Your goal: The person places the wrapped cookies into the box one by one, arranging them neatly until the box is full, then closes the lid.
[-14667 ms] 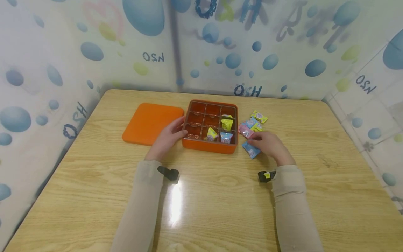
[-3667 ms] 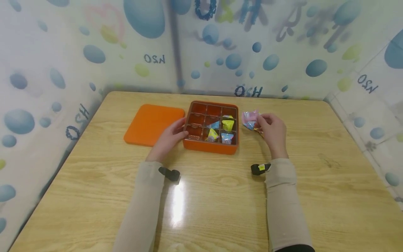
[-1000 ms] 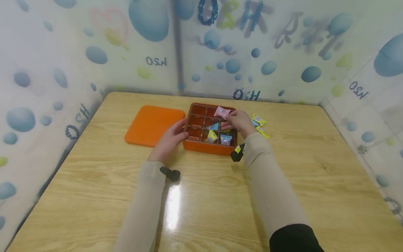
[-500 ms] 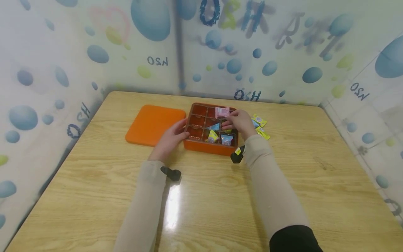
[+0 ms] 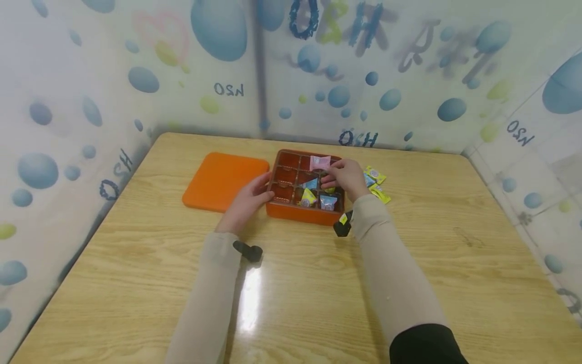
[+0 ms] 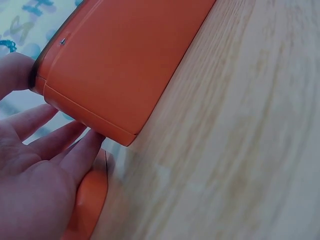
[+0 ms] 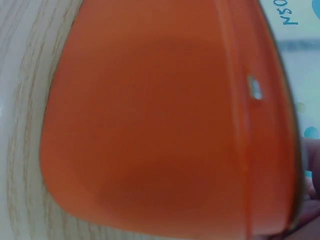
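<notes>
Left hand: my left hand [image 5: 244, 208] grips the orange box [image 5: 302, 213] by its left side, thumb on the rim, fingers against the outer wall.
Right hand: my right hand [image 5: 349, 178] pinches the pink packet [image 5: 320, 163] between thumb and fingertips, above the box's far row; whether the packet touches the dividers, I cannot tell.
Box: near the tabletop's [image 5: 291, 293] far edge, about midway between its far corners.
Compartments: a blue packet [image 5: 310, 184] in the centre, a yellow one in the near middle, another blue one in the near right corner.
Loose packets: yellow and blue packets [image 5: 380, 194] just right of the box.
Orange lid [image 5: 223, 184]: flat, left of the box, toward the tabletop's far left corner.
</notes>
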Demonstrator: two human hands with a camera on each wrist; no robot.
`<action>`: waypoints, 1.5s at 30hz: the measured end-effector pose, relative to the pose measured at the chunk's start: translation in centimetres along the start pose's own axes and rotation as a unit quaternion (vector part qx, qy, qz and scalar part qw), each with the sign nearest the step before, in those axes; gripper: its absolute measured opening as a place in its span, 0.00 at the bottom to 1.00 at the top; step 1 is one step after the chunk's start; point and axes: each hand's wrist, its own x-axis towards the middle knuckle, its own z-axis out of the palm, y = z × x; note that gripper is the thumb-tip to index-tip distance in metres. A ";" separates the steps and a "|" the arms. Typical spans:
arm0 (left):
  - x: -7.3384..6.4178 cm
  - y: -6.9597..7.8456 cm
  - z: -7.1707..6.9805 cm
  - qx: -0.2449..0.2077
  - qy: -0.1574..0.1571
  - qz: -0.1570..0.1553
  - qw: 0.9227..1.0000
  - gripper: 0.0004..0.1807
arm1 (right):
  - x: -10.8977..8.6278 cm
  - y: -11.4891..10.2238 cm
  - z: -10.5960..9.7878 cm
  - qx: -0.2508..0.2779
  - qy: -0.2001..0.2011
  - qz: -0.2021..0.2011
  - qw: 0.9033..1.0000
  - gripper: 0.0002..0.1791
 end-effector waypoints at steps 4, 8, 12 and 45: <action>-0.3 0.8 0.2 -0.017 0.000 -0.010 1.000 0.31 | 0.1 0.2 0.1 0.005 0.009 -0.004 1.000 0.11; 0.0 0.0 0.1 -0.015 0.007 -0.009 1.000 0.30 | 0.1 0.1 0.2 0.013 0.017 -0.010 1.000 0.11; 0.4 -0.7 -0.1 0.002 0.013 -0.002 1.000 0.30 | 0.1 0.1 0.3 0.011 0.024 -0.016 1.000 0.11; 0.5 -0.8 -0.1 0.009 0.018 -0.008 1.000 0.29 | -0.1 0.5 0.4 -0.007 0.011 -0.036 0.999 0.16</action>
